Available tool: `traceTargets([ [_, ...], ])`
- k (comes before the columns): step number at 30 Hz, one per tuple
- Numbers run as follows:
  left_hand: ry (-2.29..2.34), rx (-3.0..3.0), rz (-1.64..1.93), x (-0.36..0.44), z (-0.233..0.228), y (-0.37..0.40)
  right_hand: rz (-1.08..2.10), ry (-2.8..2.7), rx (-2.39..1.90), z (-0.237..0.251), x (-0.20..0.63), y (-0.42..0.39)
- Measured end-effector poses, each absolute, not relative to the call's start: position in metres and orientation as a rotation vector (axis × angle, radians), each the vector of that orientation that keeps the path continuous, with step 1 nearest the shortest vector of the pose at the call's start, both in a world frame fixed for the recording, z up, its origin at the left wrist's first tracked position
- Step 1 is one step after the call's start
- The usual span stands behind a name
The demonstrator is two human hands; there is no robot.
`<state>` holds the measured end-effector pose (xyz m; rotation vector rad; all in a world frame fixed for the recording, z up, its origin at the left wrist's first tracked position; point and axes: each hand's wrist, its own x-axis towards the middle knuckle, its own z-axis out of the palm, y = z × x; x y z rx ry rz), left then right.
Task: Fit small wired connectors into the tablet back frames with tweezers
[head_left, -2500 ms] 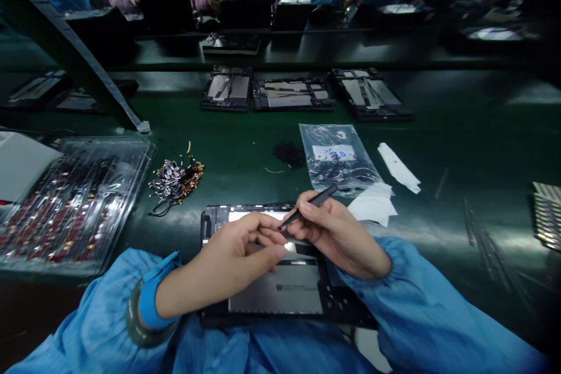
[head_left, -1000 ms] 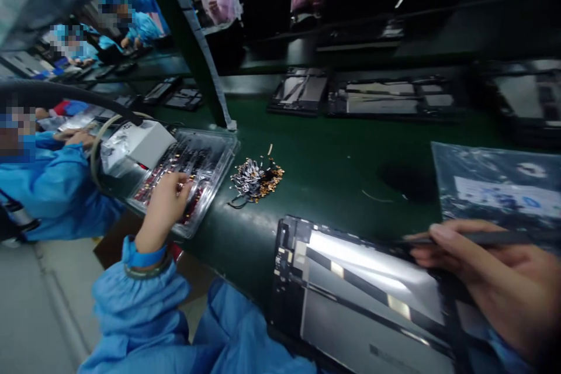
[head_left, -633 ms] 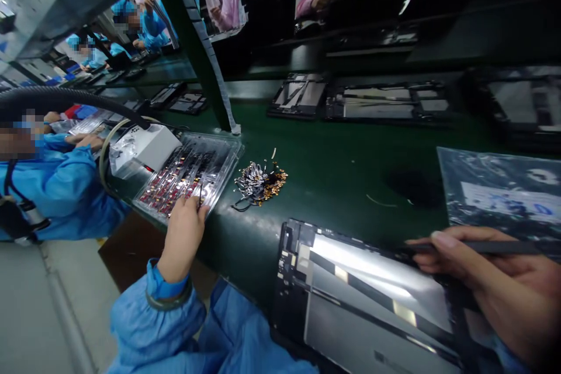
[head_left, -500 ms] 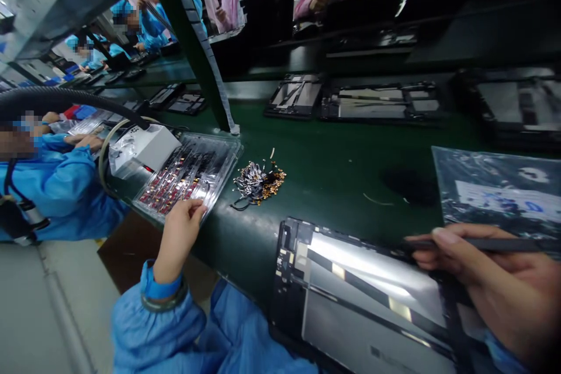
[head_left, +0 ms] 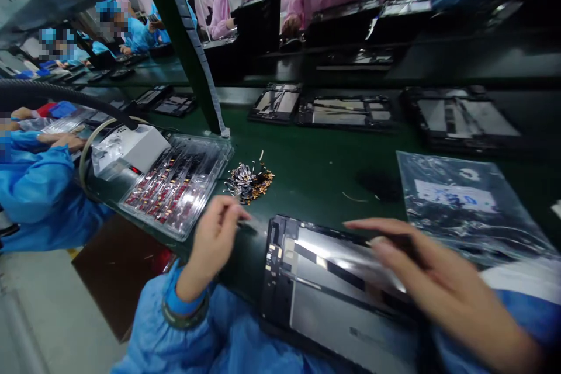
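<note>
An open black tablet chassis with a silvery metal inner plate (head_left: 333,280) lies flat at the near edge of the green conveyor belt (head_left: 315,169), right in front of the person. The left hand (head_left: 214,239) hangs just left of the chassis's top-left corner, thumb and forefinger pinched together on what seems to be a small dark part (head_left: 245,225); motion blur makes it hard to be sure. The other fingers curl loosely beneath. The right hand (head_left: 433,286) lies over the chassis's right half, its fingers stretched out long and nearly flat toward the left, blurred, so I cannot tell whether they hold anything.

Left of the pinching hand sits a clear plastic blister tray of small red and gold parts (head_left: 177,187), touching a white box-shaped device (head_left: 131,149). Between the tray and the chassis, a little farther back, lies a loose heap of gold and black flex connectors (head_left: 249,178). A clear plastic bag with a white label (head_left: 460,201) rests to the right, behind the right hand. Farther along the belt, three more open tablet chassis (head_left: 346,111) lie in a row. A co-worker's blue sleeve (head_left: 35,187) fills the far left.
</note>
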<state>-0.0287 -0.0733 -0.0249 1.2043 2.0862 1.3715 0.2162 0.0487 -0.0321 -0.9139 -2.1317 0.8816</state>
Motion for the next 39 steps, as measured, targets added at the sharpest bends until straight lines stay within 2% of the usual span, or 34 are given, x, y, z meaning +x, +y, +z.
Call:
traceTargets([
  [3, 1.535, 1.092, 1.213, 0.020, -0.015, -0.053, 0.992, -2.213, -0.725, -0.019, 0.190, 0.037],
  [7, 1.273, 0.839, 1.150, 0.046, -0.014, -0.037, 0.872, -2.139, -0.782, -0.019, 0.180, 0.040],
  [10, 1.246, 0.693, 1.175, 0.043, -0.021, -0.034, 0.589, -2.106, -0.793, -0.018, 0.187, 0.042],
  [13, 1.273, 0.689, 1.197, 0.040, -0.029, -0.035, 0.271, -2.242, -0.553, -0.019, 0.193, 0.035],
  [15, 1.338, 0.832, 1.222, 0.042, -0.033, -0.036, 0.082, -2.359, -0.411, -0.022, 0.193, 0.030],
  [18, 1.517, 1.115, 1.268, 0.044, -0.034, -0.038, -0.084, -2.430, -0.414, -0.028, 0.190, 0.028],
  [21, 1.548, 1.042, 1.261, 0.040, -0.031, -0.039, 0.028, -2.390, -0.534, -0.029, 0.191, 0.033],
  [25, 1.247, 0.578, 1.248, 0.029, -0.026, -0.037, 0.182, -2.191, -0.767, -0.023, 0.200, 0.036],
  [29, 0.971, 0.413, 1.188, 0.030, -0.027, -0.035, 0.255, -2.307, -0.532, -0.027, 0.199, 0.027],
  [33, 0.943, 0.402, 1.201, 0.034, -0.029, -0.034, 0.387, -2.287, -0.493, -0.029, 0.194, 0.025],
  [35, 0.992, 0.426, 1.202, 0.035, -0.028, -0.034, 0.564, -2.181, -0.648, -0.025, 0.192, 0.029],
  [39, 1.125, 0.550, 1.138, 0.040, -0.029, -0.035, 1.131, -1.849, -1.003, -0.016, 0.185, 0.038],
])
